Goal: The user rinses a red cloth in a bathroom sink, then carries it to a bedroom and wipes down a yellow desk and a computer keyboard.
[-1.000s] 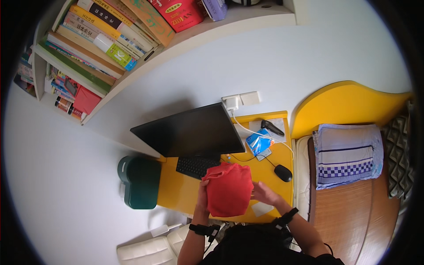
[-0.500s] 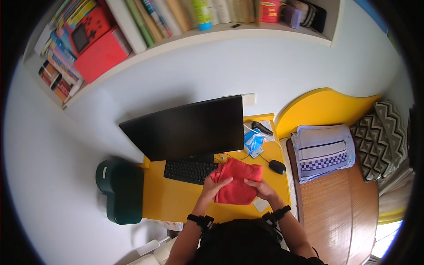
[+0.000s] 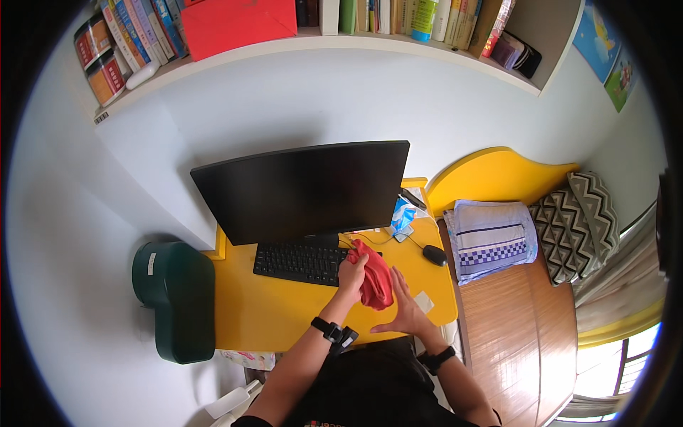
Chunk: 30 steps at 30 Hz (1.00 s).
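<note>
A red cloth (image 3: 374,280), folded and crumpled, is held above the yellow desk (image 3: 277,313) by my left hand (image 3: 351,273). The fingers of that hand are closed on the cloth's left side, with the thumb on top. My right hand (image 3: 405,311) is just right of the cloth, thumb and fingers spread wide apart; whether a fingertip touches the cloth I cannot tell. Behind my left hand lies a black keyboard (image 3: 295,263), its right end partly hidden by the hand and cloth. A black mouse (image 3: 435,255) rests right of the cloth.
A large black monitor (image 3: 302,192) stands behind the keyboard. A blue and white packet (image 3: 403,215) and a white paper (image 3: 424,302) lie on the desk's right side. Left is a dark green bin-like container (image 3: 181,306). A bed with a brown mat (image 3: 519,327) is at right; a bookshelf (image 3: 320,43) hangs above.
My right hand has let go of the red cloth and opened beside it. The cloth, earlier spread flatter between both hands, is now bunched and tilted in my left hand. The view has shifted.
</note>
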Each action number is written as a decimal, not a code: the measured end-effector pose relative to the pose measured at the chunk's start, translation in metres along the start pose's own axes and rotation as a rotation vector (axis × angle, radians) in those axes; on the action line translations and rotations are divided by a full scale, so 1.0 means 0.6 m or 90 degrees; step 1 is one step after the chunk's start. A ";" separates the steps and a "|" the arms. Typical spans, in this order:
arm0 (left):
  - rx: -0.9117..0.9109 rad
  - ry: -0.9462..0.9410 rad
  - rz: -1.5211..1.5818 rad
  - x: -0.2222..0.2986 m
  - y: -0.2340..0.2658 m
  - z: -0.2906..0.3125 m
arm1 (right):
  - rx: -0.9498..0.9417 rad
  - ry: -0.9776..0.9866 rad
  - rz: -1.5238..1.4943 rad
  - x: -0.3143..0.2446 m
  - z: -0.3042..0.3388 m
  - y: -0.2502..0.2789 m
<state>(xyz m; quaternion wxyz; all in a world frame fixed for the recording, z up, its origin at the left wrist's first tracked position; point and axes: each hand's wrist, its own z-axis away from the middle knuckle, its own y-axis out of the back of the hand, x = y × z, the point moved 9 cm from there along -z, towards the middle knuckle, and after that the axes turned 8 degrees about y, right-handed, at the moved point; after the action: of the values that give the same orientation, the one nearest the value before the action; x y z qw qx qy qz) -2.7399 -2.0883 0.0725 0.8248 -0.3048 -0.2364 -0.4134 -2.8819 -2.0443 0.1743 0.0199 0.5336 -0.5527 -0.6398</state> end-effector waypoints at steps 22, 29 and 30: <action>0.144 0.081 -0.148 -0.018 0.346 -0.089 | 0.314 -0.445 -0.951 0.218 0.070 -0.179; 0.488 -0.278 -0.681 0.084 0.633 -0.194 | 0.486 -0.516 -0.867 0.301 0.129 -0.089; 0.510 -0.278 -0.737 0.090 0.640 -0.208 | 0.492 -0.486 -0.782 0.322 0.133 -0.080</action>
<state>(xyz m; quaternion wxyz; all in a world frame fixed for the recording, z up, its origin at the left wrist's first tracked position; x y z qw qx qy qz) -2.3760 -2.0233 -0.0985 0.4570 0.1181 -0.6510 -0.5945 -2.9941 -2.0897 -0.0028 -0.7085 0.4561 -0.3122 -0.4388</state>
